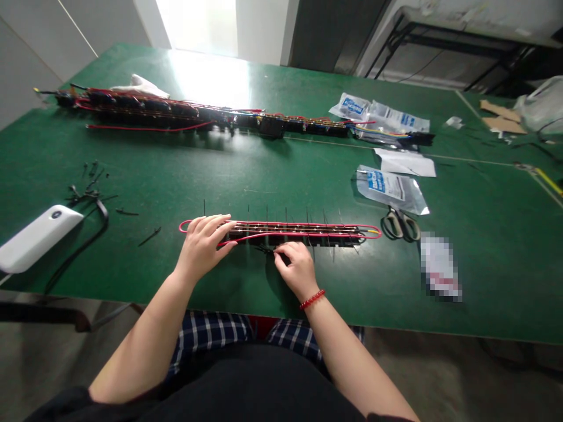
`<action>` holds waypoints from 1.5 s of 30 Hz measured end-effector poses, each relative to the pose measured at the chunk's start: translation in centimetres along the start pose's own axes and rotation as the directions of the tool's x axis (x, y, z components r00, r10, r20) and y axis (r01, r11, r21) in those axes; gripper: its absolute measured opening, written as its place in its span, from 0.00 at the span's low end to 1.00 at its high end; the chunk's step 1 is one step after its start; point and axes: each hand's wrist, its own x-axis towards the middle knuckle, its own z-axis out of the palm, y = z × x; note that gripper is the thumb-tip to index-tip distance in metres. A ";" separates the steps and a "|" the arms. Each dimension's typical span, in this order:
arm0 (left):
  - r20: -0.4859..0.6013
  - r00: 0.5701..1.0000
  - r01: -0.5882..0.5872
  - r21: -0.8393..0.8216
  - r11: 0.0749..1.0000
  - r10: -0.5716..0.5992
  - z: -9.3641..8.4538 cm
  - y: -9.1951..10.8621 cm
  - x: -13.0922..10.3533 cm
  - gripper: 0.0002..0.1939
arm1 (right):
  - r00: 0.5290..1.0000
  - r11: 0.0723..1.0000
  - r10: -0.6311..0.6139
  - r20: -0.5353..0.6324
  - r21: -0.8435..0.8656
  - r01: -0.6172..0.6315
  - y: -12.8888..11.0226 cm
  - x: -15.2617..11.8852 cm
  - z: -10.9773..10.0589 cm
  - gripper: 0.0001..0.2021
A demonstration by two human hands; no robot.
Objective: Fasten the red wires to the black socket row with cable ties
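Observation:
A long dark battery-like strip [294, 239] with a looped red wire [373, 233] lies across the table before me. My left hand [204, 241] is closed over its left end, fingers across the top and thumb at the near edge. Close to the middle of the near edge, my right hand [297, 266] has thumb and fingertips pinched on a thin black piece that looks like a cable tie [264, 249]; its tip is partly hidden. Several thin black ties [286, 214] stick out along the far side of the strip.
Scissors [401, 225] lie right of the strip, near clear plastic packets [391, 189]. A longer wired assembly [176, 114] stretches across the back. At left are a white device [39, 237] with a black cord and scattered black ties [90, 187].

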 end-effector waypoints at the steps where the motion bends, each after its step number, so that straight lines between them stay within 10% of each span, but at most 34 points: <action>1: -0.025 1.000 0.014 0.005 1.000 -0.014 -0.3 -0.4 -0.5 0.20 | 1.000 1.000 0.003 -0.001 -0.002 -0.003 0.0 0.0 0.0 0.05; 5: -0.089 0.994 0.058 0.016 0.998 -0.056 -1.3 -1.8 -1.7 0.12 | 1.000 1.000 0.008 -0.003 0.000 -0.008 0.0 0.0 0.0 0.05; 12: 0.161 0.987 0.010 0.036 0.999 -0.016 -1.1 -2.1 -2.5 0.11 | 1.000 1.000 0.005 0.000 -0.003 -0.005 -0.3 0.1 -0.2 0.06; 45: -0.001 0.971 -0.240 -0.049 0.970 0.240 1.1 -1.8 -3.7 0.19 | 0.987 0.980 -0.158 -0.016 -0.128 0.155 -1.7 -0.1 -0.4 0.07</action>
